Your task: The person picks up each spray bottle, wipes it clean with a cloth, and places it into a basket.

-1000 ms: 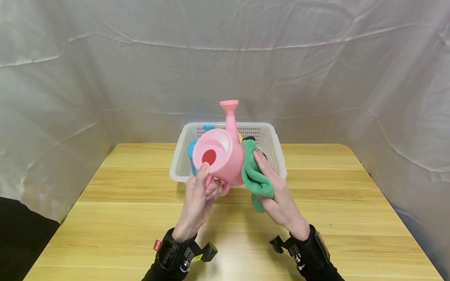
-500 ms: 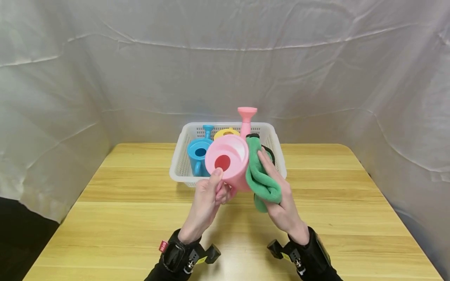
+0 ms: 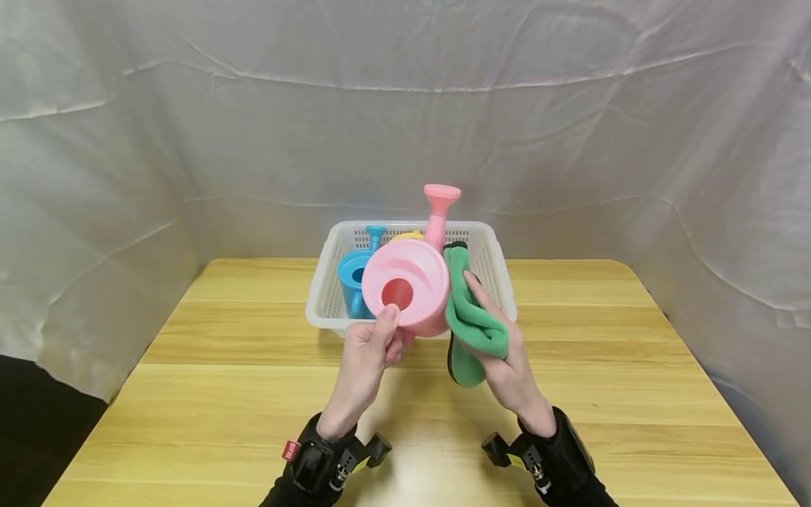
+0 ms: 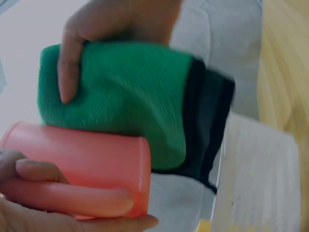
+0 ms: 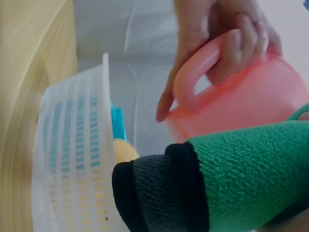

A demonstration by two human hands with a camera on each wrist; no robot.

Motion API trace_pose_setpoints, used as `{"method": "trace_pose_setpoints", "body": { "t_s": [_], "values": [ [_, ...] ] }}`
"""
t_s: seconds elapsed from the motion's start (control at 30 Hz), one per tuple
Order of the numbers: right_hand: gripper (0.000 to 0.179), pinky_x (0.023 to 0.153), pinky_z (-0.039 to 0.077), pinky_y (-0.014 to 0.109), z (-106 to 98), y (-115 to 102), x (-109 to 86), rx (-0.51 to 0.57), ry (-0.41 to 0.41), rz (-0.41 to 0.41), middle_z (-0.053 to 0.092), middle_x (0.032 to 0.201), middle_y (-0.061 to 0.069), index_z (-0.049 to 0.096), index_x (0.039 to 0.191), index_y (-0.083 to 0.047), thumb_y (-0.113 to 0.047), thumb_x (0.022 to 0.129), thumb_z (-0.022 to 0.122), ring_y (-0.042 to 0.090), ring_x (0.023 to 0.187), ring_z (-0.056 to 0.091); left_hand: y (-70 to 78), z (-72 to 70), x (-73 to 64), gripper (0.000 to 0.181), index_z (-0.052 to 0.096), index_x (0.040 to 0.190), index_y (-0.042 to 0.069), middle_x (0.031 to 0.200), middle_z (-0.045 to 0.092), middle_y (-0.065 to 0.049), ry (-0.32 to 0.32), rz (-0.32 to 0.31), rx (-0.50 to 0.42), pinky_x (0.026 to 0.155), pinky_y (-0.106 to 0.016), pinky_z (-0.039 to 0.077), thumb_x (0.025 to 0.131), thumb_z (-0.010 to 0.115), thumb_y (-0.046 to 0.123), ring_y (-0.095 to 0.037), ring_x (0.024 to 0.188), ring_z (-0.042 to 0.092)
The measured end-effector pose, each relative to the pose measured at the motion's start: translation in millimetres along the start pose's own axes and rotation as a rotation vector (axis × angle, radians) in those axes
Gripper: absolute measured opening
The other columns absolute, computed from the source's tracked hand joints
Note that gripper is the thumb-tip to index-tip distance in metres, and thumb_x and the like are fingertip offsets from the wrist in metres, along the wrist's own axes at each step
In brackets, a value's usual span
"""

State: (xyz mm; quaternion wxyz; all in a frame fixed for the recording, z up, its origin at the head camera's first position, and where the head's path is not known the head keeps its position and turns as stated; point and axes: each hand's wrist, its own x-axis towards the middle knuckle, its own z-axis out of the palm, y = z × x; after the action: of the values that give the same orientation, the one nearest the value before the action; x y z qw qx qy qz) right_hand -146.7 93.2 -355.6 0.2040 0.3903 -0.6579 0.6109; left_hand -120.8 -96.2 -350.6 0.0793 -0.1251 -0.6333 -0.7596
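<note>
My left hand (image 3: 370, 355) grips the handle of a pink watering can (image 3: 427, 282), thumb near the round opening in its top. The can is held up above the table, its spout pointing away and overlapping the basket in the head view. In my right hand (image 3: 510, 366) is a folded green cloth (image 3: 472, 320) with dark edging, held against the can's right side. From the left wrist, the cloth (image 4: 120, 96) lies along the can's body (image 4: 96, 150). The right wrist view shows fingers curled through the pink handle (image 5: 198, 65); the right hand is mostly hidden behind the cloth there.
A white slotted basket (image 3: 319, 296) stands behind the hands on the wooden table (image 3: 222, 394). Inside are a blue watering can (image 3: 355, 271) and a yellow item (image 3: 408, 234), mostly hidden by the pink can. A pale sheet (image 3: 405, 127) hangs behind the table.
The pink can first moved right and toward me, then slightly back left and up, turning its top more toward the camera. The cloth shifted right with it, staying at its side.
</note>
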Motion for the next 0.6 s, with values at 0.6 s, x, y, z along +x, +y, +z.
{"method": "trace_pose_setpoints", "body": {
  "t_s": [0.6],
  "values": [
    [0.059, 0.115, 0.042, 0.027, 1, -12, 5.5, 0.161, 0.249, 0.079, 0.054, 0.151, 0.008, 0.059, 0.138, -0.003, 0.023, 0.085, 0.055, 0.017, 0.140, 0.052, -8.5, 1.7, -0.4, 0.060, 0.043, 0.049, 0.010, 0.051, 0.039, 0.002, 0.049, 0.438, 0.656, 0.086, -0.038, 0.050, 0.097, 0.067, 0.038, -0.008, 0.061, 0.045]
  ]
}}
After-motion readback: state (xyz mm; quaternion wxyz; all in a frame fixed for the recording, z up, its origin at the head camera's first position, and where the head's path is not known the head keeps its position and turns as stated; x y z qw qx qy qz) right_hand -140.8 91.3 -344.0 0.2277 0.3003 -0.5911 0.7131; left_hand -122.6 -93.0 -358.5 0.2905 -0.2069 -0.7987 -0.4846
